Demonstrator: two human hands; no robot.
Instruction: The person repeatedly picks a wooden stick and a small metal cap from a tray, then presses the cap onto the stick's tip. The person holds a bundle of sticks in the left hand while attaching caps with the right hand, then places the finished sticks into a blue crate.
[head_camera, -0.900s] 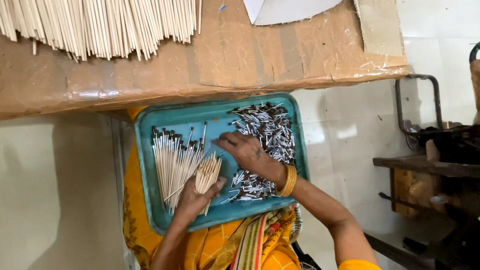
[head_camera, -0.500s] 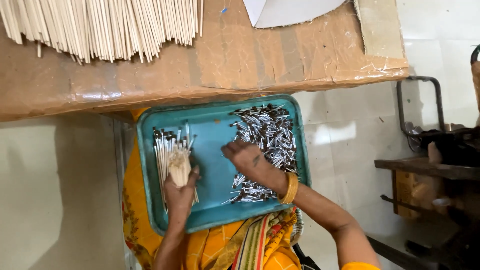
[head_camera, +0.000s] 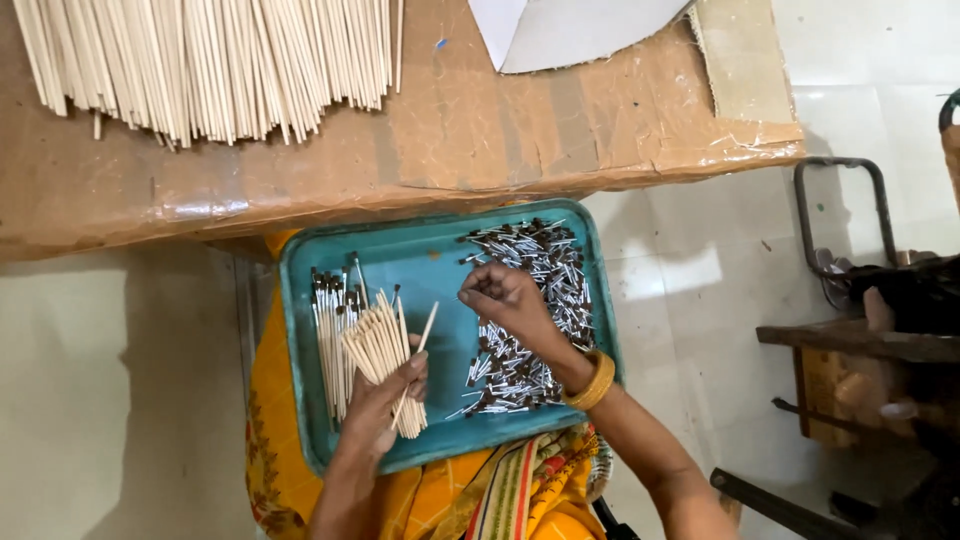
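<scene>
Head view: the left hand (head_camera: 385, 400) holds a fanned bundle of plain sticks (head_camera: 385, 365) over the teal tray (head_camera: 440, 265) on the lap, its grip closed around the bundle's lower end, with one stick (head_camera: 418, 355) pinched out a little apart from the rest. The right hand (head_camera: 505, 300) sits just beside the heap of small dark-capped metal tips (head_camera: 530, 320) on the tray's right half, its grip pinched shut; whether a tip is between the fingers is too small to tell. Finished tipped sticks (head_camera: 328, 330) lie in a row along the tray's left side. To do this well, I judge the loose stick should be kept apart from the fan so that its end is free, and the two hands should meet low over the bare teal middle, so that anything dropped lands in the tray. For room: the tray's raised rim keeps the small parts in, but the cardboard-covered bench (head_camera: 450, 130) overhangs the far rim closely, so upward and forward travel is short. The long sticks (head_camera: 210, 60) lie well apart on the bench. The tiled floor (head_camera: 720, 270) is open to the right, with a dark metal frame (head_camera: 850, 240) beyond
</scene>
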